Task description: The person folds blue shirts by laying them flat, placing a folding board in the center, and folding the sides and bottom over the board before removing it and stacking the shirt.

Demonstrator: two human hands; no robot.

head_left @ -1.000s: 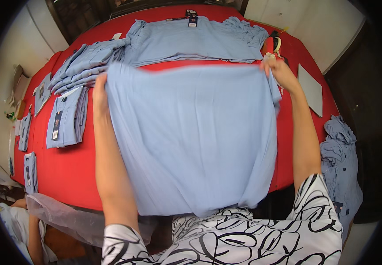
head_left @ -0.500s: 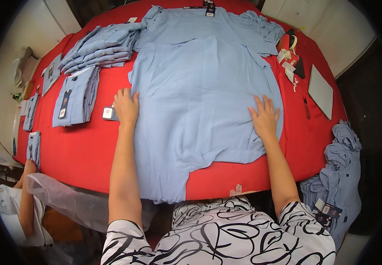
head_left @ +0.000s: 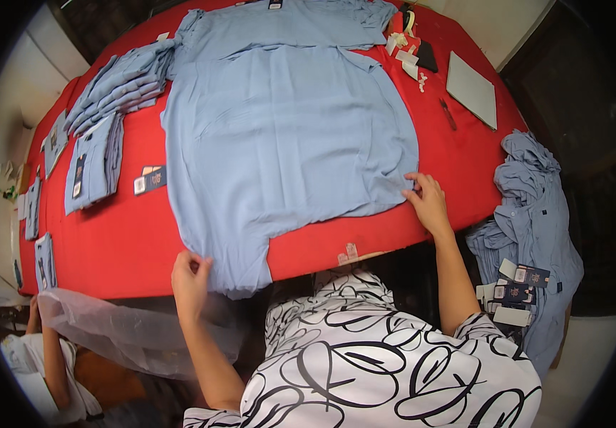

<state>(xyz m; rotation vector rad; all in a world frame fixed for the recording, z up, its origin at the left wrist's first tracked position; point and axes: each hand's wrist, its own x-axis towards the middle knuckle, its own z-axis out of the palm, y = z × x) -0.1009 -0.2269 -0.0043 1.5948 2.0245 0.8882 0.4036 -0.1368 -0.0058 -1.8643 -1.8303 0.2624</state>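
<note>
A light blue shirt (head_left: 286, 135) lies spread out in front of me, with one sleeve (head_left: 233, 253) reaching over the table's near edge. My left hand (head_left: 191, 282) is at the outer edge of that sleeve, fingers curled into a pinch on the cloth. On the right, my right hand (head_left: 428, 203) has thumb and fingers closing on the shirt's near right edge. Dark hang tags (head_left: 150, 180) lie left of the shirt. Past it, another light blue shirt (head_left: 286, 27) is laid out.
The table has a red cloth (head_left: 140, 250). Folded shirts (head_left: 119, 85) are stacked at the left; a tagged one (head_left: 94, 164) lies nearer. Right are a grey board (head_left: 472, 89), small snips (head_left: 448, 114) and a heap of shirts (head_left: 532, 207). A co-worker (head_left: 51, 364) sits at lower left.
Both hands, which lay flat on the shirt, have drawn toward me and closed at its edges, the left moving farther. The view has shifted, so the table appears more to the left.
</note>
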